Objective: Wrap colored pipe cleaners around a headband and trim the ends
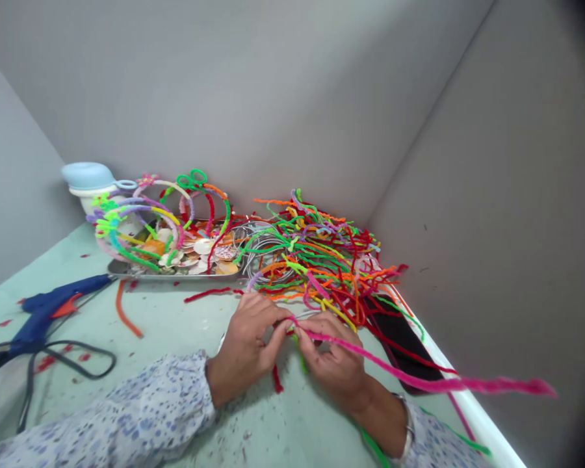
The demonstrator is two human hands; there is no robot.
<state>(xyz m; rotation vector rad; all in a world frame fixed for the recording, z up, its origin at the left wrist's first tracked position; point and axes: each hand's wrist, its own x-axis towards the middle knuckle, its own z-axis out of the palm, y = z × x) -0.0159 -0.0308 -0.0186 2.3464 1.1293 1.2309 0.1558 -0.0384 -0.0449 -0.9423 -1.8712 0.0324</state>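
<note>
My left hand and my right hand meet over the green table, fingers pinched together on one end of a pink pipe cleaner. The pink stem runs from my fingertips to the right, past my right wrist and over the table's edge. Just beyond my hands lies a tangled heap of pipe cleaners in red, orange, green, yellow and purple. A short red piece lies on the table between my wrists.
A metal tray with shells and pipe-cleaner headbands stands at the back left beside a pale blue lidded pot. A blue glue gun with a black cord lies at left. A dark phone sits near the right edge. Grey walls enclose the corner.
</note>
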